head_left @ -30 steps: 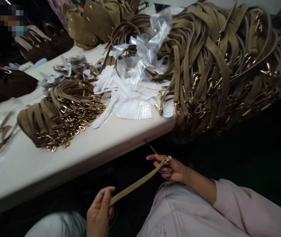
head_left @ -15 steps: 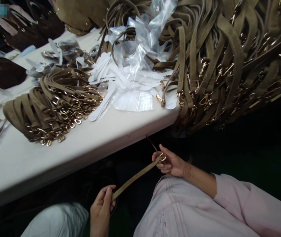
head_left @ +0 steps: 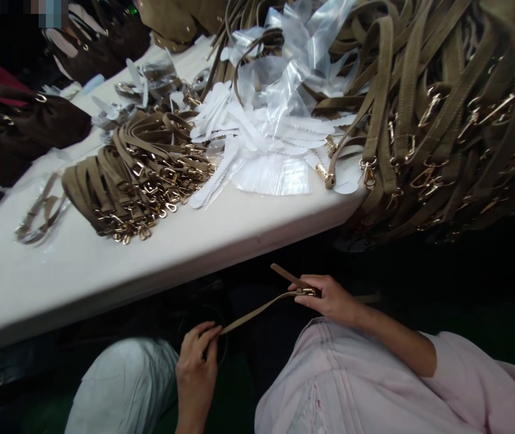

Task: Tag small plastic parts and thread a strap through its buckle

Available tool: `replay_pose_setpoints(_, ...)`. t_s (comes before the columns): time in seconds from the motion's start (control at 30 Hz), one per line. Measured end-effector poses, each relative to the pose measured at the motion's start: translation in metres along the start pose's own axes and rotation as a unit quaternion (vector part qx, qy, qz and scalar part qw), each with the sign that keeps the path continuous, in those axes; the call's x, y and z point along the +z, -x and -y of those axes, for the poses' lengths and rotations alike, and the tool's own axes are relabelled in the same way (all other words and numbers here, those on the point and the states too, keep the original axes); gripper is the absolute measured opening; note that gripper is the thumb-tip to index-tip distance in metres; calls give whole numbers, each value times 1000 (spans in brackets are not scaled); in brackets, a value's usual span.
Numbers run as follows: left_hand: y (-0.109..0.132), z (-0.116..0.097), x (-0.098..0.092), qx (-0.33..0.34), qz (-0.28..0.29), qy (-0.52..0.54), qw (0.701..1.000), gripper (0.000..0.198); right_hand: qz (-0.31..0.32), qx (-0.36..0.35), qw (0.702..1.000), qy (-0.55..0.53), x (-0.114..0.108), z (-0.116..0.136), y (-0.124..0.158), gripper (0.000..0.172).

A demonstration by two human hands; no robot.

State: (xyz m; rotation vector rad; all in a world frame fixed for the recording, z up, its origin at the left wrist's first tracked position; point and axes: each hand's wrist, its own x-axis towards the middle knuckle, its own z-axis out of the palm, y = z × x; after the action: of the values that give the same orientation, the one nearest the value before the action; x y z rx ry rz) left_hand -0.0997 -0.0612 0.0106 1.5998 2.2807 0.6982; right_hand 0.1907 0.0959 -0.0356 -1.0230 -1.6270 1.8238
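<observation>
A narrow olive-brown strap (head_left: 252, 312) stretches between my two hands, in front of the table's edge. My left hand (head_left: 198, 357) pinches its lower left part between thumb and fingers. Higher up and to the right, my right hand (head_left: 327, 296) is closed round the strap at a gold buckle (head_left: 310, 292). A short strap end (head_left: 287, 274) sticks out from the right hand toward the table. Part of the strap is hidden in my fingers.
On the white table (head_left: 158, 274) lie bundled short straps with gold clasps (head_left: 126, 169), white paper strips (head_left: 275, 172) and clear plastic (head_left: 284, 66). Long olive straps (head_left: 382, 102) hang over the right corner. Dark bags (head_left: 26, 132) stand at left.
The view has shifted, with the table items now further right. My right hand has turned, and the short strap end now shows flat above it. The strap now curves between my hands.
</observation>
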Motion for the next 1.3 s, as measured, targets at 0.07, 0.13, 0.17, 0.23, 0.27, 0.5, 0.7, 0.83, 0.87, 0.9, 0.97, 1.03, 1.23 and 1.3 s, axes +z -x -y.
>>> replay_pose_setpoints(0.07, -7, 3, 1, 61, -95, -87, 990, 26, 10, -30, 999, 20, 5, 0, 1, 25)
replay_pose_setpoints(0.13, -14, 7, 7, 72, -136, -152, 976, 26, 17, -24, 1000, 4, 9, 0, 3, 25)
replay_pose_setpoints(0.17, -16, 9, 12, 67, -130, -167, 975, 25, 18, -13, 1000, -7, 10, 0, 3, 26)
replay_pose_setpoints(0.23, -20, 9, 23, 54, -84, -162, 982, 22, 20, 2, 999, -30, 10, 1, 4, 26)
replay_pose_setpoints(0.27, -21, 6, 29, 50, -53, -140, 987, 20, 21, 3, 999, -39, 10, 2, 5, 26)
replay_pose_setpoints(0.5, -24, -71, 36, 98, 74, 131, 984, 30, 53, -37, 995, -70, 8, 4, 9, 25)
replay_pose_setpoints(0.7, -34, -126, 50, 77, 265, 219, 936, 22, 98, -67, 990, -79, 12, 9, 12, 26)
replay_pose_setpoints(0.83, -37, -128, 58, -12, 279, 261, 924, 19, 87, -59, 993, -56, 15, 11, 18, 22)
replay_pose_setpoints(0.87, -36, -126, 57, -23, 280, 274, 920, 18, 83, -49, 994, -60, 14, 11, 19, 23)
replay_pose_setpoints(0.9, -36, -124, 55, -28, 277, 283, 918, 18, 84, -36, 993, -71, 13, 12, 20, 25)
replay_pose_setpoints(0.97, -33, -117, 51, -34, 246, 286, 925, 21, 97, -2, 990, -102, 9, 12, 19, 35)
replay_pose_setpoints(1.03, -31, -111, 49, -39, 220, 284, 933, 27, 109, 19, 983, -145, 6, 12, 17, 47)
replay_pose_setpoints(1.23, -25, -99, 50, -83, 188, 332, 921, 21, 95, 95, 959, -250, 7, 9, 9, 55)
replay_pose_setpoints(1.3, -25, -93, 49, -104, 153, 362, 914, 20, 96, 121, 957, -246, 8, 9, 10, 52)
